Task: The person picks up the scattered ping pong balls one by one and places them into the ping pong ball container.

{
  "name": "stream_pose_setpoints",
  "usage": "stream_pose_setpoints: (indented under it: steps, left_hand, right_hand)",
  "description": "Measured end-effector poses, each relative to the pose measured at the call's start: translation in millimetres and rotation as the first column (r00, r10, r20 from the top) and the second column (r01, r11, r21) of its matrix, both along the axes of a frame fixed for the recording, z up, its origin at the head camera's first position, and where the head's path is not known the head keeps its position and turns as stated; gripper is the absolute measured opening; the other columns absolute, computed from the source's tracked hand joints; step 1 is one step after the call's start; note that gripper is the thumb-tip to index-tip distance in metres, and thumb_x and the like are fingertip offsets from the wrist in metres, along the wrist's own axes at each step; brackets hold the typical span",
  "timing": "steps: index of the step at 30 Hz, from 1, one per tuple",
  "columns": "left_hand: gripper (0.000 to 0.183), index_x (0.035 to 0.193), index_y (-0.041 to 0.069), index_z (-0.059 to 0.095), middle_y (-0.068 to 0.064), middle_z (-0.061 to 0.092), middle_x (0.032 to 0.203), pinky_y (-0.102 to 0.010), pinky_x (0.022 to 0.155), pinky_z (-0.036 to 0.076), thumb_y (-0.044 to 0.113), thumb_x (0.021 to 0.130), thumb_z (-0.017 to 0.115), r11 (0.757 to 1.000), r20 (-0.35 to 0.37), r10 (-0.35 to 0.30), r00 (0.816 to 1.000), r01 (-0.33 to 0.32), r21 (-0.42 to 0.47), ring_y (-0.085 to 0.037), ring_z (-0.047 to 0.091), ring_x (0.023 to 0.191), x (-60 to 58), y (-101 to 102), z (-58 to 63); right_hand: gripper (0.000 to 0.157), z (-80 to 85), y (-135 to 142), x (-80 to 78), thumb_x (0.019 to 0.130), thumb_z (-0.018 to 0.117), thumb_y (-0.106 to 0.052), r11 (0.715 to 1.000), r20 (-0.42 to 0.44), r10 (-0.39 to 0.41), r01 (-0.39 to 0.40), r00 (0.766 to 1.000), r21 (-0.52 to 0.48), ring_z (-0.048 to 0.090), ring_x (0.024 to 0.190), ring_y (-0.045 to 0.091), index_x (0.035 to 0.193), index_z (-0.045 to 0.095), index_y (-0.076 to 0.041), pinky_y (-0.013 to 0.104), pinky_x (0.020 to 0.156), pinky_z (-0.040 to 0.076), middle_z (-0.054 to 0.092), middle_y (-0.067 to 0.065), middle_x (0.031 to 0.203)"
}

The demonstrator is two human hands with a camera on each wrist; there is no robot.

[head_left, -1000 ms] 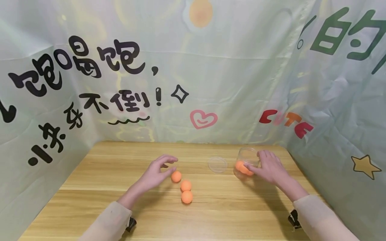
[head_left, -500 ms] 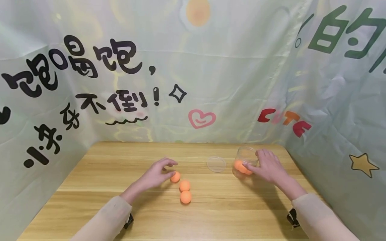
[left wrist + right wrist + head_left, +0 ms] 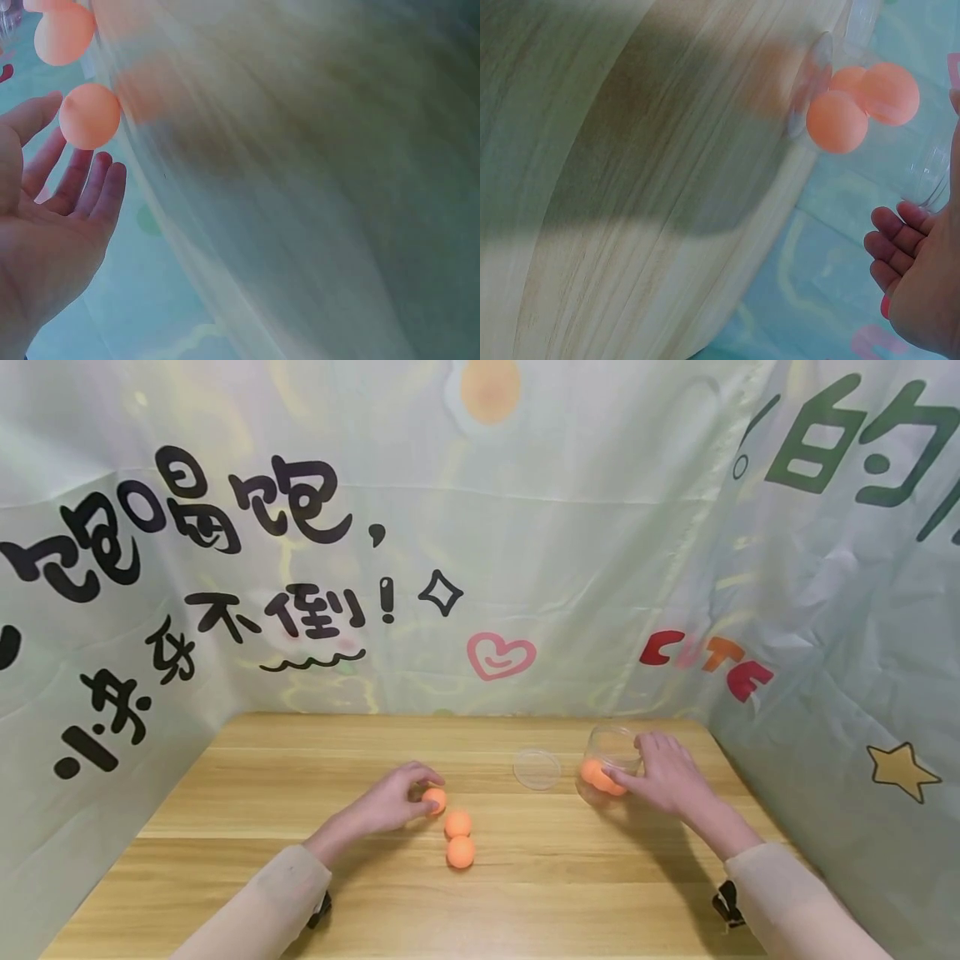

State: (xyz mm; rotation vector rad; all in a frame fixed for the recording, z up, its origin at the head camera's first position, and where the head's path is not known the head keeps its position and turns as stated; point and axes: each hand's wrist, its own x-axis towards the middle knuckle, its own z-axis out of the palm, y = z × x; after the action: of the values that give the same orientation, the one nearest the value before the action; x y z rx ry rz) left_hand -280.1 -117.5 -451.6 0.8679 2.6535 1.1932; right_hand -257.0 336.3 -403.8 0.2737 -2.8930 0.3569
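The left hand (image 3: 392,797) was at the leftmost orange ball (image 3: 435,797), which rested on the wooden table (image 3: 562,877). Its thumb lay at the near side of the ball and its fingertips at the far side, slightly spread; whether they pinched it could not be told from the views. Just beside it, a little nearer the person, were 2 more orange balls, a farther ball (image 3: 457,824) and a nearer ball (image 3: 461,852), touching each other.

The right hand (image 3: 670,774) gripped a clear jar (image 3: 613,742), thumb on the near side and fingers bent round the far side close to the rim. The jar stood upright on the table, with 3 orange balls (image 3: 838,121) gathered at its bottom. A clear round lid (image 3: 537,769) lay flat on the table near the jar, between the 2 hands.

Both arms wore pale sleeves (image 3: 787,893), with a black device (image 3: 726,906) showing at the right wrist. Behind the table hung a pale cloth (image 3: 585,552) printed with dark characters, a pink heart (image 3: 501,657) and coloured letters reading CUTE
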Motion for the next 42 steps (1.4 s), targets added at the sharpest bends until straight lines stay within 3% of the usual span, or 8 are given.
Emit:
stream_pose_setpoints:
  steps: [9,15,25,34,42]
  left_hand:
    - [0.031,0.124,0.000,0.068,-0.009,0.065,0.121,-0.041,0.089,0.058,0.007,0.095,0.076,0.999,-0.004,-0.040,0.999,0.040,-0.018,-0.025,0.062,0.108,0.2,0.1,-3.2]
    - [0.032,0.127,0.001,0.067,-0.009,0.064,0.122,-0.039,0.088,0.058,0.006,0.096,0.075,0.999,0.031,-0.034,0.999,0.035,-0.007,-0.023,0.061,0.108,1.2,1.0,-3.1]
    - [0.034,0.128,0.001,0.067,-0.008,0.065,0.121,-0.038,0.087,0.057,0.004,0.095,0.075,1.000,0.024,-0.018,1.000,0.018,-0.002,-0.022,0.062,0.108,2.9,2.7,-3.0]
    - [0.035,0.130,0.000,0.066,-0.013,0.063,0.128,-0.041,0.096,0.059,0.003,0.096,0.073,0.996,0.086,-0.010,0.996,0.002,0.095,-0.031,0.066,0.115,3.9,3.6,-2.6]
    - [0.035,0.130,-0.003,0.065,-0.014,0.063,0.129,-0.038,0.100,0.057,0.004,0.097,0.073,0.988,0.063,-0.021,0.998,0.012,0.153,-0.031,0.063,0.119,3.7,5.3,-1.8]
  right_hand:
    - [0.082,-1.1,-0.9,0.8,0.093,0.067,-0.064,1.000,0.003,-0.006,0.006,1.000,-0.002,0.053,0.111,0.044,0.124,0.052,0.010,0.065,0.096,0.042,0.057,0.027,0.118]
    - [0.082,-2.4,-0.5,0.6,0.093,0.066,-0.065,1.000,0.003,-0.007,0.007,1.000,-0.001,0.053,0.109,0.043,0.123,0.052,0.009,0.064,0.095,0.043,0.057,0.026,0.118]
    - [0.082,-2.1,-0.2,0.7,0.093,0.067,-0.064,1.000,-0.004,-0.006,0.006,1.000,0.004,0.053,0.107,0.043,0.123,0.052,0.010,0.063,0.093,0.044,0.057,0.026,0.116]
    - [0.082,-2.4,-0.2,1.0,0.093,0.066,-0.065,1.000,0.005,-0.011,0.011,1.000,-0.002,0.052,0.110,0.044,0.124,0.052,0.010,0.064,0.096,0.042,0.057,0.027,0.119]
    - [0.081,-1.7,-0.5,1.7,0.093,0.067,-0.063,1.000,0.002,-0.008,0.008,1.000,-0.004,0.052,0.110,0.045,0.124,0.052,0.010,0.064,0.094,0.043,0.056,0.027,0.118]
